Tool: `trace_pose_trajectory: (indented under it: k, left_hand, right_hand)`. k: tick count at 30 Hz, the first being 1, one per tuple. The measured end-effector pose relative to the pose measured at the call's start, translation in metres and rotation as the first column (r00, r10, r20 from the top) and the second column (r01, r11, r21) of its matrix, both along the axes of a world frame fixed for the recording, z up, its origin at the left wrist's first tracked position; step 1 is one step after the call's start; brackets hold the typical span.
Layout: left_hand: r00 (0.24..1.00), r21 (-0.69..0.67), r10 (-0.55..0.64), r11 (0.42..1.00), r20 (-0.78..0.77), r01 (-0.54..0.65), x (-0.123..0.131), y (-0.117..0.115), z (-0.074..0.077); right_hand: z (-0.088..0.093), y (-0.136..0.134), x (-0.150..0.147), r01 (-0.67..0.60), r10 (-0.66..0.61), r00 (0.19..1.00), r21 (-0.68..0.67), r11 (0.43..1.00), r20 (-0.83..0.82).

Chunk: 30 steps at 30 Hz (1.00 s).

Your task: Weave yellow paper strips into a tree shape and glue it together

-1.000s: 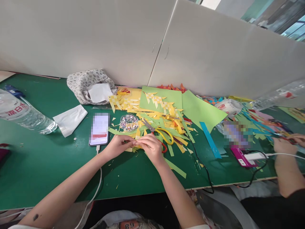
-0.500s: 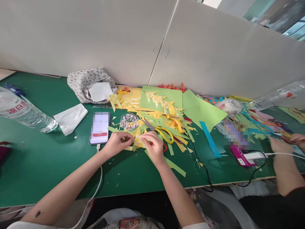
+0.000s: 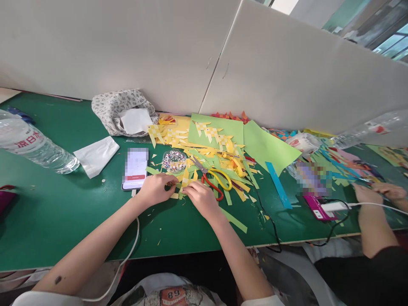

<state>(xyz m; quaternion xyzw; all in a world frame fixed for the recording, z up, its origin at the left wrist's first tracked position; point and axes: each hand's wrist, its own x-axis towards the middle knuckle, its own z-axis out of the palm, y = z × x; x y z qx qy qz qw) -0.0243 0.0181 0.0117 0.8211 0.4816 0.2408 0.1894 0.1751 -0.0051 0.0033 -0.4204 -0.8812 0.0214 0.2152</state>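
My left hand (image 3: pixel 158 188) is closed, thumb and fingertips pinched at the left edge of a yellow-and-pale checked woven paper piece (image 3: pixel 186 178) with pointed ends. My right hand (image 3: pixel 201 196) curls over the lower right part of the same piece, its fingertips pressed on it and hiding some of it. Just beyond the right hand lie scissors (image 3: pixel 219 178) with yellow and red handles, blades apart. A clear round case of small beads (image 3: pixel 174 161) sits behind the woven piece, and green and yellow paper strips are strewn around.
A phone (image 3: pixel 135 170) on a white cable lies left of my hands, beside a folded white paper (image 3: pixel 97 156) and a water bottle (image 3: pixel 38 144). Finished-looking woven paper fish (image 3: pixel 210 132) rest on green sheets behind. At right, another person's hands (image 3: pixel 369 195) work near a power bank (image 3: pixel 318 208).
My right hand has shifted slightly left and lower on the woven piece, uncovering more of the red scissor handle. The whole view has shifted a little. The other person's hands have moved slightly.
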Motion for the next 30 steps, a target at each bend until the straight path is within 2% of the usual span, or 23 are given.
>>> trace_pose_trajectory:
  k: [3,11,18,23,30]
  left_hand:
    - [0.999,0.056,-0.035,0.998,-0.029,0.037,-0.0004,-0.0012,0.0011]
    - [0.967,0.151,-0.223,0.959,-0.127,0.241,-0.0006,-0.0023,0.0031]
    - [0.956,0.196,-0.235,0.943,-0.175,0.268,-0.0015,-0.0032,-0.0002]
    - [0.962,0.237,-0.220,0.938,-0.163,0.254,-0.0014,-0.0039,0.0016]
    - [0.951,0.214,-0.259,0.932,-0.170,0.292,-0.0009,-0.0036,0.0000]
  right_hand:
    - [-0.0006,-0.0010,0.0003,0.000,-0.001,1.000,0.021,1.000,0.023]
    - [0.0001,-0.0017,-0.0015,0.002,-0.007,0.998,0.078,0.997,0.059]
    - [-0.0028,-0.0030,-0.0009,-0.013,-0.008,0.990,0.151,0.989,0.138]
    - [-0.0026,-0.0030,-0.0001,-0.016,-0.002,0.993,0.143,0.990,0.121]
    - [-0.0033,-0.0024,0.0003,-0.004,-0.002,0.997,0.078,0.997,0.082]
